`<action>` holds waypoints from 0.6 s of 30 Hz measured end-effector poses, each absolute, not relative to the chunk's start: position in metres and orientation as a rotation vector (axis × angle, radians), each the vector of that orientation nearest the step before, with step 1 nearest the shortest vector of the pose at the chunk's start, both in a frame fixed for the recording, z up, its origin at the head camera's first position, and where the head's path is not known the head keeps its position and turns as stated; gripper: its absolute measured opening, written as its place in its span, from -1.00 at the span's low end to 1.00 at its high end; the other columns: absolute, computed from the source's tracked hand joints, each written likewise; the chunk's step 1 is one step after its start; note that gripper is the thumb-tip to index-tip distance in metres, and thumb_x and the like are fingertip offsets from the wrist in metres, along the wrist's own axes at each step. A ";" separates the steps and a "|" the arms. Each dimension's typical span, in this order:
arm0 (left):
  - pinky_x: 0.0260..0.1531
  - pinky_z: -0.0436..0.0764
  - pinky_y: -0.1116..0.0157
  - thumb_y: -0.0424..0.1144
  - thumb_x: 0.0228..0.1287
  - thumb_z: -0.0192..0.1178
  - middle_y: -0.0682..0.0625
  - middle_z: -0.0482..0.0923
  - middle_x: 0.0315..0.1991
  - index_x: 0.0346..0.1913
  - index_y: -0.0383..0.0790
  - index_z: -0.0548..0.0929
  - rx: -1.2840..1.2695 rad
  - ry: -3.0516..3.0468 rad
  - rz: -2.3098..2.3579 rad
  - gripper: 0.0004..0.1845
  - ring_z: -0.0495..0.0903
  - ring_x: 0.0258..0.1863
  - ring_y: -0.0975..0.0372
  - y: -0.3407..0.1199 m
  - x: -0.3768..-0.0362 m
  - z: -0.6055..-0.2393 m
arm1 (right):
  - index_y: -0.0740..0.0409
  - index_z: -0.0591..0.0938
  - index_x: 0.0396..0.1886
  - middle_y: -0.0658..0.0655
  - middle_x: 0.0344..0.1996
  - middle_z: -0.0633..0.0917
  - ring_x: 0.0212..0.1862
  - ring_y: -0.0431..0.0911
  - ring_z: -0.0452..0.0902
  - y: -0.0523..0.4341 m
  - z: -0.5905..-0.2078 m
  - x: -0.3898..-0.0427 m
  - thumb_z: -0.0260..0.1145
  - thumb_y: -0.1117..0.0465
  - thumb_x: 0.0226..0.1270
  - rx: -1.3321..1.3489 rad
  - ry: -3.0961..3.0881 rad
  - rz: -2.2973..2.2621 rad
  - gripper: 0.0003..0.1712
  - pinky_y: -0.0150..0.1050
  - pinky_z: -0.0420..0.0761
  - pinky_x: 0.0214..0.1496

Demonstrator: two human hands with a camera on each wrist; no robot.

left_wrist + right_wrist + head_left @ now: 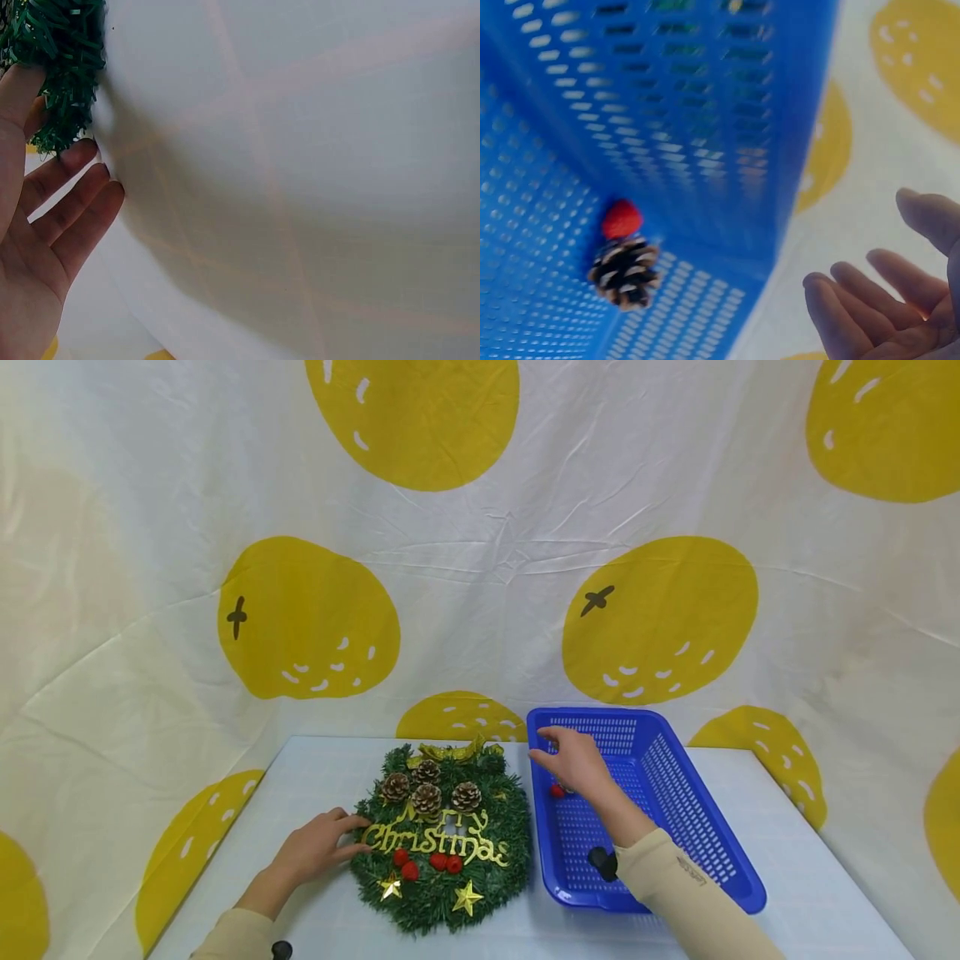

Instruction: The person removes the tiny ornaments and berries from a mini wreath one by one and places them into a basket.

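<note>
A green Christmas wreath (442,839) with pine cones, red berries, gold stars and gold "Merry Christmas" lettering lies on the pale table. My left hand (318,847) rests flat against its left edge, fingers straight, touching the green needles (56,67). My right hand (573,760) hovers open and empty over the left part of a blue perforated basket (675,793). Inside the basket lie a red berry (621,219) and a pine cone (625,274), side by side on the floor near a corner.
The pale table (787,893) stands against a white cloth backdrop with big yellow fruit prints (660,618). The basket stands just right of the wreath. A small black device (602,862) sits at my right wrist.
</note>
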State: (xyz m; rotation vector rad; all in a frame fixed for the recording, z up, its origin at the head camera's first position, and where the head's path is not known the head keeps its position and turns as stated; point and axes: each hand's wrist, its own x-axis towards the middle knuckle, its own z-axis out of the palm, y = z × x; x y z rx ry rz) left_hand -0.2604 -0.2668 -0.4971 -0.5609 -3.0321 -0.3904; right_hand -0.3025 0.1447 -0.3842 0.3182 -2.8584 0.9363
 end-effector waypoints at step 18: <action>-0.45 0.58 0.13 0.21 0.11 0.33 0.06 0.54 -0.18 0.02 0.06 0.68 -0.557 -3.040 -0.390 -0.53 0.56 -0.28 0.17 -0.267 -0.260 -0.497 | 0.17 0.51 0.31 0.18 0.17 0.60 0.13 0.13 0.55 0.109 -0.375 -0.259 0.40 0.02 0.30 0.462 -2.782 0.995 -0.36 0.07 0.56 0.05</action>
